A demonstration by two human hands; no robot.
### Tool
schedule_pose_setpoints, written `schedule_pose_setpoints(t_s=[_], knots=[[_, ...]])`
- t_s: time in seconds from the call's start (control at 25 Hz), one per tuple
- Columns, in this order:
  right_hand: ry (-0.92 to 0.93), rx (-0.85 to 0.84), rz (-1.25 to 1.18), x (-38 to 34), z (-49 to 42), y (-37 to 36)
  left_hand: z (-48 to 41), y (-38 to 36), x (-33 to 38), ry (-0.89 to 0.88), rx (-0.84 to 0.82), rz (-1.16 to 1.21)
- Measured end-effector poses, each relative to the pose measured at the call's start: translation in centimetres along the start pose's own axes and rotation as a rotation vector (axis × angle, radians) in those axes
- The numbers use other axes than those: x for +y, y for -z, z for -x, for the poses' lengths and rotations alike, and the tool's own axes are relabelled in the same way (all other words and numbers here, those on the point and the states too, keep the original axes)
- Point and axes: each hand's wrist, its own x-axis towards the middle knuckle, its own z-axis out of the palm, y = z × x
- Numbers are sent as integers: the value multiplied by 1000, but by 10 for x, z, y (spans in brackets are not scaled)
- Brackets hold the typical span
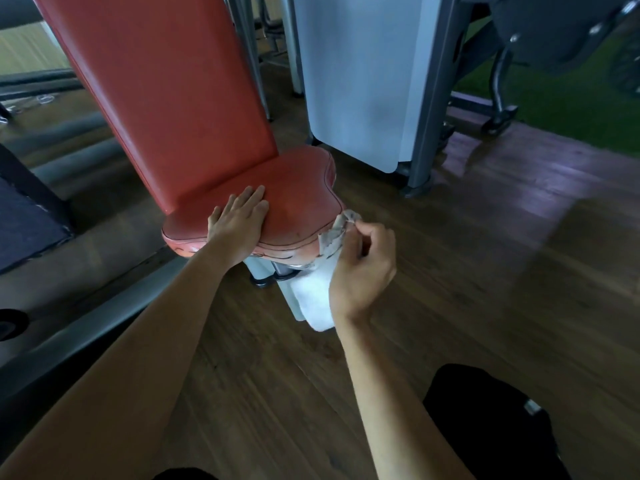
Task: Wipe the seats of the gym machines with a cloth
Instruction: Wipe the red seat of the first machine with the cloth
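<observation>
My left hand (239, 225) lies flat, fingers straight, on the red seat (294, 206) at frame centre, while my right hand (360, 268) pinches the white cloth (317, 303) at the seat's right edge; risk: the loosely pinched cloth slips floorward.

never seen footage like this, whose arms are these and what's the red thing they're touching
This is one picture from a camera worn on a person's head, looking down at their own two arms. The red thing is the padded seat of a gym machine, with its red backrest rising behind. The left hand rests flat on the seat, fingers straight. The right hand pinches a white cloth at the seat's front right edge; the rest hangs below. Underneath is a wooden floor.
</observation>
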Motion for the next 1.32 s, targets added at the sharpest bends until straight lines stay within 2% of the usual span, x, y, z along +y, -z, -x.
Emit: schedule_pose_setpoints(t_s=[0.2,0.36,0.48,0.56,0.72,0.84,0.92,1.04,1.16,1.32], knots=[[60,-141,-19,-7,21,9,-3,-1,-3,-10,1,-11],[-15,-23,-19,-6,1,-2,-3,-1,-1,15,5,7],[44,-148,-9,-17,26,8,-2,1,-1,6,-17,-29],[62,-195,11,-9,6,9,-2,0,-3,2,-27,-52],[1,-128,40,-7,-16,1,-3,-2,-2,-2,-20,-63],[74,-191,28,-21,21,9,-3,0,-1,-1,-16,-62],[103,-230,14,-15,12,10,-2,1,0,-3,-19,-72],[24,-140,9,-8,-11,1,-2,1,1,-12,-26,-86],[11,-72,-21,-17,18,0,0,2,2,-6,-27,-89],[71,-148,-46,-12,21,5,0,2,3,-18,-34,-107]])
